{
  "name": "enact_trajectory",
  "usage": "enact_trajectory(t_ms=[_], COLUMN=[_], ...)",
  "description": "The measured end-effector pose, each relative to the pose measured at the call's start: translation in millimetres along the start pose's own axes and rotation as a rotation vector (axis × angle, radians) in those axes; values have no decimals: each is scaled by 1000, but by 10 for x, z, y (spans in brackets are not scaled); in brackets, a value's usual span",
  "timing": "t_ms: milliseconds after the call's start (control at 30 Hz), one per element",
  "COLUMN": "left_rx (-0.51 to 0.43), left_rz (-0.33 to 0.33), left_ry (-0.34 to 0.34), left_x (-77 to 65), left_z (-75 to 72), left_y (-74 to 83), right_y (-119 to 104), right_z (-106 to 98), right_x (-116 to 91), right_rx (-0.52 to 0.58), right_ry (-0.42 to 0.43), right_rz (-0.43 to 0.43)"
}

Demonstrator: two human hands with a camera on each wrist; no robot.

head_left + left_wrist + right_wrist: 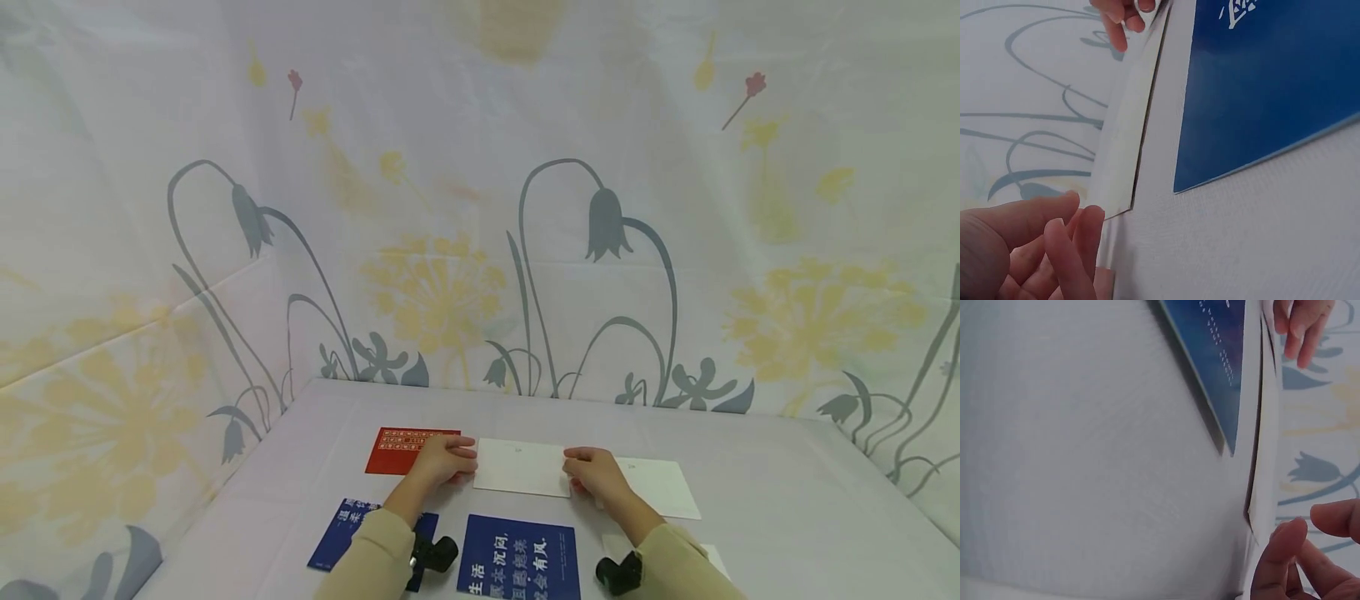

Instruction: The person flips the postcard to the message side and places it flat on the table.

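Observation:
In the head view, a white card lies on the pale tabletop between the two hands. My left hand is at its left short edge, and my right hand is at its right one. The left wrist view has the left hand with loosely bent fingers beside the card's near end. From the right wrist, the right hand appears by the opposite end of the card, thumb apart from the forefinger. Neither hand visibly pinches the card; exact fingertip contact is hard to tell.
A red card is partly behind the left hand. Nearer lie two blue cards with white lettering, one at left and one in the middle. Another white card lies at right, and a pale one is mostly under the right sleeve.

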State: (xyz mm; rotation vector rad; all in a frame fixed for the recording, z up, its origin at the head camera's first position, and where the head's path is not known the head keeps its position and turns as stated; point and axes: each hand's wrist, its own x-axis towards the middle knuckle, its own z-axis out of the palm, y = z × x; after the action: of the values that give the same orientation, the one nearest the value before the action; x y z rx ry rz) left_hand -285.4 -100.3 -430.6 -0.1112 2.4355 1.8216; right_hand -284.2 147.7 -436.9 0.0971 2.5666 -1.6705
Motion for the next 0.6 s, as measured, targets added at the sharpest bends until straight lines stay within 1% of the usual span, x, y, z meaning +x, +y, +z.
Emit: enact_trajectory(t_ms=[100,233,400,600], left_rx=[3,12,-14,-18], left_rz=[26,60,63,88], left_ry=[-19,-33,-31,-43], left_x=[-32,-91,-154,-212], left_z=[-21,-57,-102,-156], left_y=[10,24,10,-21], right_y=[-39,-91,-141,-181], right_z=[-22,-43,-56,-49], right_x=[-44,-109,-195,-291], right_rx=[-10,6,16,37], right_ry=[-4,-11,-23,-21], right_rz=[-24,-51,-78,-89])
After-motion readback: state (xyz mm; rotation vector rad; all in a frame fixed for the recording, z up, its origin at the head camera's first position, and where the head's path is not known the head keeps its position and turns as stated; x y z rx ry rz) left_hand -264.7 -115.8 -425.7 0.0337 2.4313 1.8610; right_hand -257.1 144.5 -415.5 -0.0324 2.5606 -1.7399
